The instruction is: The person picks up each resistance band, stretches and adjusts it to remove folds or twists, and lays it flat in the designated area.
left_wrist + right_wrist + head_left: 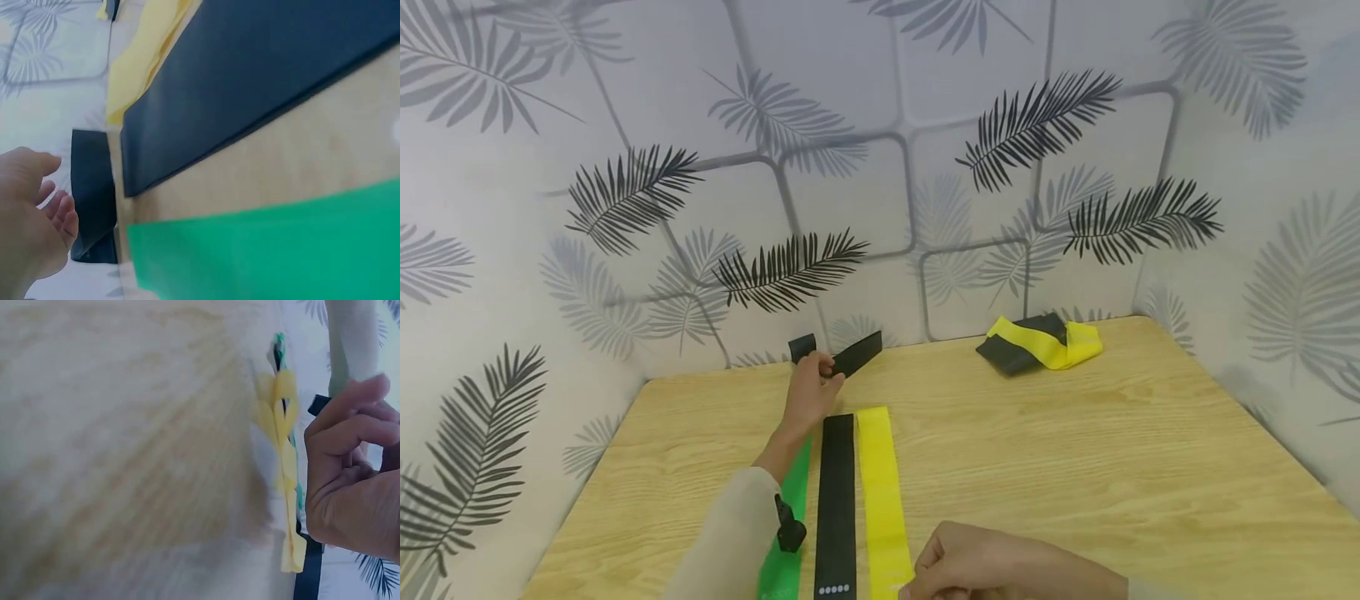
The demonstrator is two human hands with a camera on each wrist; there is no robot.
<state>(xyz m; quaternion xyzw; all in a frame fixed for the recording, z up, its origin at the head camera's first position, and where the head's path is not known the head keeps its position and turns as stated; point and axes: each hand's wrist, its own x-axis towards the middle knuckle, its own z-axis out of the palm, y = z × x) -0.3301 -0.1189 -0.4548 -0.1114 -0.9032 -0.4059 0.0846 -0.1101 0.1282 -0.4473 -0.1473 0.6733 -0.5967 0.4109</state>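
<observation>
My left hand (814, 387) reaches to the table's back edge, beside a black resistance band (859, 353) that stands partly hidden behind it. In the left wrist view, its fingers are relaxed and the thumb is clear of that black band (94, 187); whether a fingertip touches it I cannot tell. Nearer lie three flat bands side by side: green (784, 575), black with a row of pale dots (836, 508), and yellow (882, 492). My right hand (973, 558), loosely curled with nothing seen in it, is beside the yellow band's near end.
A crumpled heap of yellow and black bands (1041, 343) lies at the back right of the wooden table (1075, 467). Behind the table rises a wall with a leaf pattern (850, 200). A black device (790, 533) is strapped at the left wrist, over the green band.
</observation>
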